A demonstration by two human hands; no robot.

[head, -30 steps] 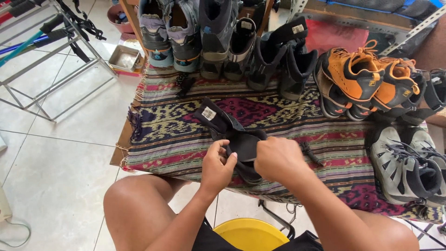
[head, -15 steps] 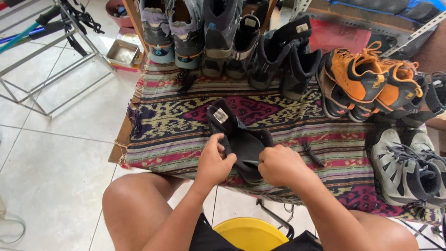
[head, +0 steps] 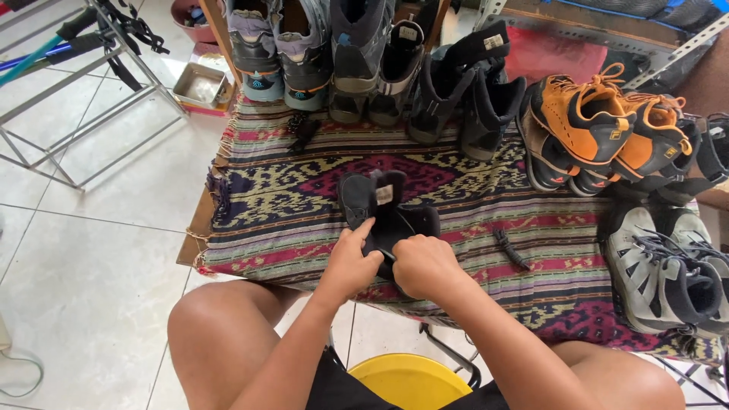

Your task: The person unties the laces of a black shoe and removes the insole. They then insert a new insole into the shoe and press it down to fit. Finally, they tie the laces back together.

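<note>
A black sandal (head: 383,209) with a small white tag lies on a patterned woven cloth (head: 273,205), toe pointing away from me. My left hand (head: 351,264) pinches its near left edge with the fingertips. My right hand (head: 425,266) grips the near end of the sandal, fingers curled over it. Both hands touch each other over the heel part, which they hide.
Rows of footwear stand on the cloth: grey and black shoes (head: 319,53) at the back, orange shoes (head: 607,129) at right, grey laced shoes (head: 668,266) at near right. A loose black strap (head: 510,249) lies beside my right hand. A metal rack (head: 83,83) stands left; a yellow stool (head: 410,380) is beneath me.
The sandal has been turned from lying slanted to pointing straight away, and its straps are folded in. Both hands have shifted to its near end.
</note>
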